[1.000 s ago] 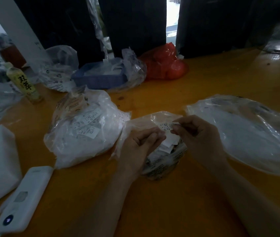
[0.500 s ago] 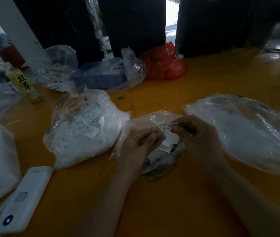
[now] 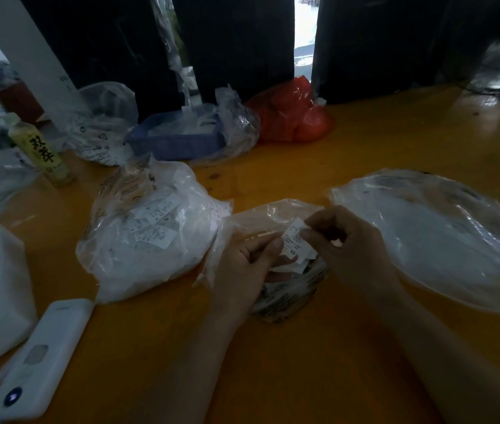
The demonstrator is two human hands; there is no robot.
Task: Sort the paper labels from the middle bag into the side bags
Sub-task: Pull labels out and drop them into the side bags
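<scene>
A: Middle bag (image 3: 273,215), thin crinkled clear plastic, mouth open on the orange table (image 3: 303,362). Loose white paper slips inside, printed edges showing through its near wall

B: Hands?

A: Both over the middle bag's mouth. Right hand (image 3: 352,252) pinches a small rectangular paper label (image 3: 295,243) at its top corner, thumb against fingertip; "XS" printed near its lower end. Left hand (image 3: 245,267) has fingers curled, tips touching the label's left edge and gripping slips beneath; how many, cannot tell

B: Side bags?

A: Left of the middle bag and touching it, left bag (image 3: 150,240): bulging, wrinkled, packed with white labels. Right of the middle bag, right bag (image 3: 435,240): flatter, glossy, smooth dome shape, contents hazy

B: Anything else?

A: Near-left of the middle bag, a white smooth rounded-slab device (image 3: 40,359). Far-left, a yellow-green bottle (image 3: 40,151) with dark characters. Beyond the middle bag, a blue rectangular basket (image 3: 178,142) half wrapped in clear film, and a red plastic bag (image 3: 291,114), lumpy and shiny
</scene>
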